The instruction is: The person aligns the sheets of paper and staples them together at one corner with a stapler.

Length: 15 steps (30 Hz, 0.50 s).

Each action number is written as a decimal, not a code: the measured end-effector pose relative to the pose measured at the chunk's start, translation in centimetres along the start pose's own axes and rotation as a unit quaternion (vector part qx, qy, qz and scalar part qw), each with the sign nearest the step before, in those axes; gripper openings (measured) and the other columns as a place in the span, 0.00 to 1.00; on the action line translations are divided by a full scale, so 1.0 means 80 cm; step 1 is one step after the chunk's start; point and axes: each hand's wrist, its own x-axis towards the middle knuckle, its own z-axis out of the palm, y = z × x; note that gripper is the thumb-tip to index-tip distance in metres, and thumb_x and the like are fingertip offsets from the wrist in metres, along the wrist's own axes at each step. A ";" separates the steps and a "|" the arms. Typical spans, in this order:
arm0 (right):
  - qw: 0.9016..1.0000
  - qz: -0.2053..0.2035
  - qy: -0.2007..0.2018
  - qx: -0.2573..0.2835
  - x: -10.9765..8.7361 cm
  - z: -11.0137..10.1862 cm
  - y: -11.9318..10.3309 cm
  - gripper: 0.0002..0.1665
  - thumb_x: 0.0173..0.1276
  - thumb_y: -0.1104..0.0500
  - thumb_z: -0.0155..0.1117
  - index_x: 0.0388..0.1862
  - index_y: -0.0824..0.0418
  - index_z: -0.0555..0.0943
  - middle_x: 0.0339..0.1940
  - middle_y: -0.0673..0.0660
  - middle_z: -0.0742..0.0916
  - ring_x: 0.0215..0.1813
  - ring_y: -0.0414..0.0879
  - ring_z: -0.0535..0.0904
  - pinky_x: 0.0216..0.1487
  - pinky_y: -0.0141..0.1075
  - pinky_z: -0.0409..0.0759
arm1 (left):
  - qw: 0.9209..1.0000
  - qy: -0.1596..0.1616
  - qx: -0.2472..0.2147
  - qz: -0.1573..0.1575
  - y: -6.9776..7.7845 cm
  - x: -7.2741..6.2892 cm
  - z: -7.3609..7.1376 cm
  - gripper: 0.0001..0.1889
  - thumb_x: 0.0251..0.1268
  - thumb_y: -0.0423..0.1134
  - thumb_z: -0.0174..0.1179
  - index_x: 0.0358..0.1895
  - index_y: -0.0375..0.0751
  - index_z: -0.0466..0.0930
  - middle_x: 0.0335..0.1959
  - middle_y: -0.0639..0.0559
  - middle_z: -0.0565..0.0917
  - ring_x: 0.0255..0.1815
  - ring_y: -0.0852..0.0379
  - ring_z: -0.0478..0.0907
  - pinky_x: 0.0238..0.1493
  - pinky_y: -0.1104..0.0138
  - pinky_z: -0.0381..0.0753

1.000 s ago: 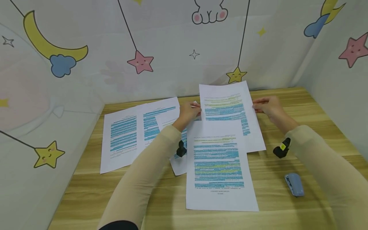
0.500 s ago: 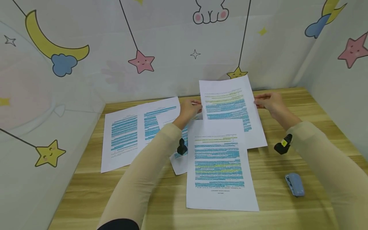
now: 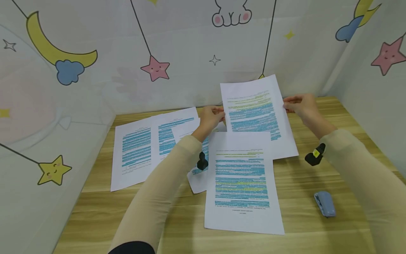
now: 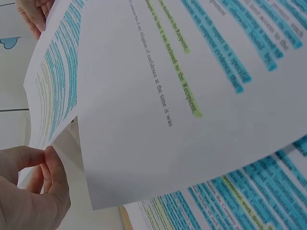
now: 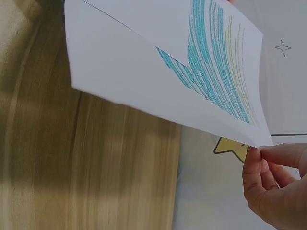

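Your left hand (image 3: 210, 120) and right hand (image 3: 307, 108) pinch one sheet (image 3: 253, 113) at the worktop's (image 3: 295, 201) far edge. A front sheet (image 3: 242, 180) covers its lower corner; three more sheets (image 3: 136, 151) lie leftward, one stapler (image 3: 325, 204) rightward.

White printed sheet (image 3: 255, 112), highlighted blue and yellow, raised, bowed, partly behind another page (image 3: 242, 180)
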 end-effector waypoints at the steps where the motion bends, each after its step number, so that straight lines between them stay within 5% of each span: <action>1: 1.000 -0.002 0.001 -0.001 0.000 -0.001 -0.001 0.21 0.74 0.64 0.61 0.61 0.74 0.74 0.54 0.65 0.80 0.38 0.39 0.80 0.38 0.24 0.83 | 1.000 -0.001 -0.005 0.003 0.000 0.000 0.000 0.10 0.69 0.29 0.62 0.49 0.28 0.82 0.42 0.40 0.82 0.46 0.41 0.84 0.46 0.66 0.86; 6: 1.000 -0.011 0.000 -0.012 0.002 -0.007 -0.004 0.22 0.74 0.64 0.61 0.62 0.74 0.74 0.54 0.64 0.80 0.38 0.39 0.81 0.38 0.23 0.82 | 1.000 0.001 -0.019 0.009 0.002 0.002 0.003 0.09 0.68 0.27 0.62 0.49 0.26 0.82 0.41 0.39 0.83 0.46 0.39 0.84 0.51 0.57 0.85; 15: 0.999 -0.027 0.007 -0.015 0.003 -0.017 -0.013 0.21 0.74 0.64 0.61 0.61 0.74 0.75 0.50 0.60 0.81 0.38 0.39 0.81 0.39 0.23 0.82 | 0.999 0.007 -0.036 0.008 0.006 0.005 0.008 0.09 0.68 0.27 0.62 0.49 0.26 0.82 0.41 0.39 0.83 0.41 0.46 0.84 0.49 0.61 0.86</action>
